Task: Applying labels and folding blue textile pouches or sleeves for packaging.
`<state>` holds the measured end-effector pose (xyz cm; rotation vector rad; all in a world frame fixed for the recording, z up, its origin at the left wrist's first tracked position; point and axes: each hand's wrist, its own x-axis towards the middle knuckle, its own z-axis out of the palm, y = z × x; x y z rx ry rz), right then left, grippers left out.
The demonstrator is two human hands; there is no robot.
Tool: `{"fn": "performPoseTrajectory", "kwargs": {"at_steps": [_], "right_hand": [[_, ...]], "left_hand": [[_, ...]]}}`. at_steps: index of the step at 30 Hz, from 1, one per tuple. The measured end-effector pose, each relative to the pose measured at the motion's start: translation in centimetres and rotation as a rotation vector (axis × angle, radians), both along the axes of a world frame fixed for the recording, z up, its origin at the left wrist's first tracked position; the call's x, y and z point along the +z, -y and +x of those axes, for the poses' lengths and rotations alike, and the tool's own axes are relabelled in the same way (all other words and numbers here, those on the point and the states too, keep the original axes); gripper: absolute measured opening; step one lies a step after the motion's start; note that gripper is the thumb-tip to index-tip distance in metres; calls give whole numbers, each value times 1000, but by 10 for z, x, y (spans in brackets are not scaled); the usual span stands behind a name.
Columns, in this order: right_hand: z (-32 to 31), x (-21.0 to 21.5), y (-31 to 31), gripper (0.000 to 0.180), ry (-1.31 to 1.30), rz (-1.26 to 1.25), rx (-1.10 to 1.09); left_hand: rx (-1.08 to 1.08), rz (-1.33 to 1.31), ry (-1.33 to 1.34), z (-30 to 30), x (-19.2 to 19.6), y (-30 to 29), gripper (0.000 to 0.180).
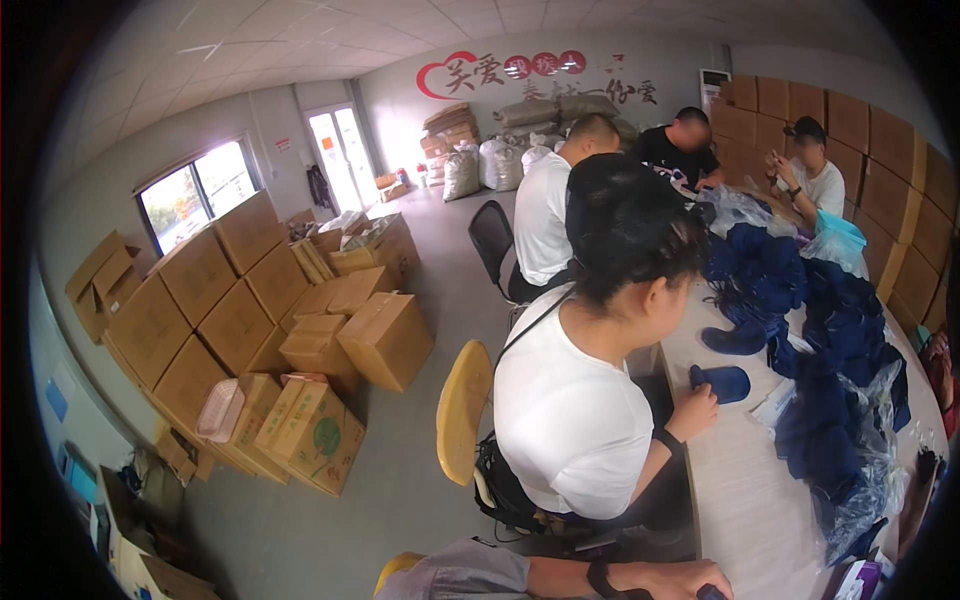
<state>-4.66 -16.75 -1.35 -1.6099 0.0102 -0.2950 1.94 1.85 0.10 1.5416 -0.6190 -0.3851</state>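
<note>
Around the desk [740,500] are four other people [570,425], with two yellow chairs [463,412] and one black chair [490,245] along its left edge. At that edge's near end, one left hand [690,580] holds one dark piece [712,592]. Toward the far right corner stands one turquoise basket [840,235]; the heaped blue pieces [820,400] cannot be counted.

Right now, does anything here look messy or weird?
Yes: the dark blue pile looks messy, sprawling across the table with crumpled clear plastic on it. Also, one carton at far left looks odd, its flaps apparently open beside closed cartons.
</note>
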Motion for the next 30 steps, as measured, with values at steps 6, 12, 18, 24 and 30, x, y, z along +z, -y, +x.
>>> {"fn": "performPoseTrajectory", "kwargs": {"at_steps": [6, 12, 18, 24, 30], "right_hand": [[-2, -81, 0, 45, -2, 85, -206], [-6, 4, -17, 50, -185, 231, -58], [-9, 5, -2, 46, -110, 307, -79], [-20, 2, 1, 46, -110, 325, -111], [-20, 0, 2, 45, -117, 330, -132]], "left_hand": [[-50, 13, 47, -5, 26, -11, 42], [-56, 121, -146, 12, 34, -23, 45], [-180, 97, -240, 19, 29, 0, 47], [-200, 102, -254, 13, 24, 9, 49], [-226, 61, -283, 15, 24, 12, 48]]}}
